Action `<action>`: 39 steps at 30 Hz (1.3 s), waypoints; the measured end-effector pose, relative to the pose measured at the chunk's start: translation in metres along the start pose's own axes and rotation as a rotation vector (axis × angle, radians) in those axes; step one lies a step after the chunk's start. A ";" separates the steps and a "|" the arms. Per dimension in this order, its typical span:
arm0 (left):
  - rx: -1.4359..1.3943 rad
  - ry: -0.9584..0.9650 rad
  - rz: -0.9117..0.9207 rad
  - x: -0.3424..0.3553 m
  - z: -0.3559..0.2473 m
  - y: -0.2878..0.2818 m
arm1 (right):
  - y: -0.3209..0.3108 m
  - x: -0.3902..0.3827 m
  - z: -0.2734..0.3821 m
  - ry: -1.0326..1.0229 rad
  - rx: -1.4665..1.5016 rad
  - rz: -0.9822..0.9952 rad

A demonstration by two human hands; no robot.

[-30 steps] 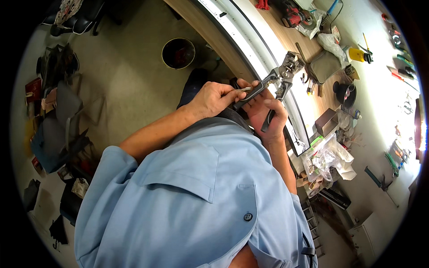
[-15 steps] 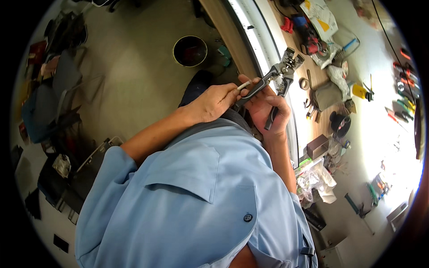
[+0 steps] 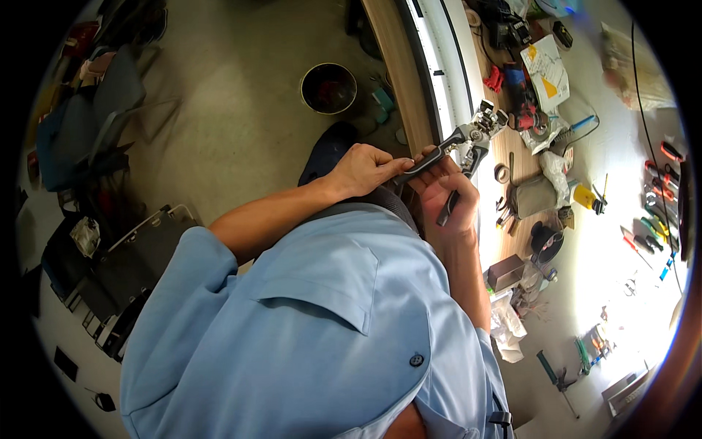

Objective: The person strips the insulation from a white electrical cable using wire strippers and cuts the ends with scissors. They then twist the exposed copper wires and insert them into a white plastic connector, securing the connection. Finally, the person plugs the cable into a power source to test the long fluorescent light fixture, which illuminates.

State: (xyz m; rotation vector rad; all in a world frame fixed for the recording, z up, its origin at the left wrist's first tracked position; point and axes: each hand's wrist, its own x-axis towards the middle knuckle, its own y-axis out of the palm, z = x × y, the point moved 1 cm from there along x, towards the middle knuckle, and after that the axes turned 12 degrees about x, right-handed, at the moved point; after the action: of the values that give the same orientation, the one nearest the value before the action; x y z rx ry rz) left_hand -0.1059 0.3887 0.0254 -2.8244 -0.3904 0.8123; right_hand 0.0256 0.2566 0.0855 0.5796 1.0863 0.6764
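My left hand (image 3: 371, 171) is closed in a pinch beside the upper handle of a black-and-grey plier-like wire stripper (image 3: 477, 137); what its fingertips hold is mostly hidden. My right hand (image 3: 452, 199) grips the tool from below, thumb across the lower handle and fingers curled near the upper one. The handles are spread apart, and the metal head points up and right, over a long white strip with black edges (image 3: 447, 66) lying along the bench.
A wooden bench edge (image 3: 401, 66) runs beside a round bucket (image 3: 327, 66) on the floor. The bench holds a red drill (image 3: 525, 117), tape roll (image 3: 502, 173), dark pouch (image 3: 532, 196) and yellow bottle (image 3: 583, 196). Chairs (image 3: 117, 84) stand left; several hand tools (image 3: 658, 175) are at the far right.
The view has shifted, so bench and bucket sit further right. Both hands and the tool are slightly right and lower. The short pale piece seen in my left fingers is now mostly hidden.
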 end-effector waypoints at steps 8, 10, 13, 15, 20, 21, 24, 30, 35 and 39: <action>-0.073 -0.111 -0.087 0.005 0.034 0.010 | 0.039 0.046 -0.002 -0.061 -0.234 0.285; -0.047 -0.041 -0.022 0.005 0.040 0.011 | 0.052 0.077 -0.017 -0.063 -0.305 0.295; 0.057 0.008 0.003 0.002 0.044 0.013 | 0.063 0.115 -0.037 0.017 -0.301 0.264; -0.025 0.048 0.033 -0.002 0.045 0.012 | 0.064 0.135 -0.043 0.074 -0.314 0.235; -0.133 0.034 0.033 -0.004 0.045 0.006 | 0.050 0.161 -0.047 0.062 -0.319 0.250; -0.163 0.026 0.041 -0.001 0.044 0.005 | 0.047 0.165 -0.046 0.085 -0.292 0.261; -0.246 0.028 0.040 0.008 0.039 0.006 | 0.041 0.178 -0.049 0.136 -0.247 0.304; -0.159 -0.092 0.016 0.014 0.040 0.005 | 0.035 0.207 -0.065 0.132 -0.124 0.247; -0.241 -0.107 -0.003 0.014 0.057 0.005 | 0.017 0.232 -0.077 0.090 -0.344 0.303; -0.255 -0.020 0.010 0.024 0.058 0.007 | 0.019 0.240 -0.077 -0.089 -0.587 0.274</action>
State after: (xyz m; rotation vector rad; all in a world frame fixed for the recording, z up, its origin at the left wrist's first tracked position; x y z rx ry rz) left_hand -0.1163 0.3949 -0.0365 -3.0555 -0.5176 0.8486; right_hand 0.0242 0.4543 -0.0715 0.2449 0.6788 1.1447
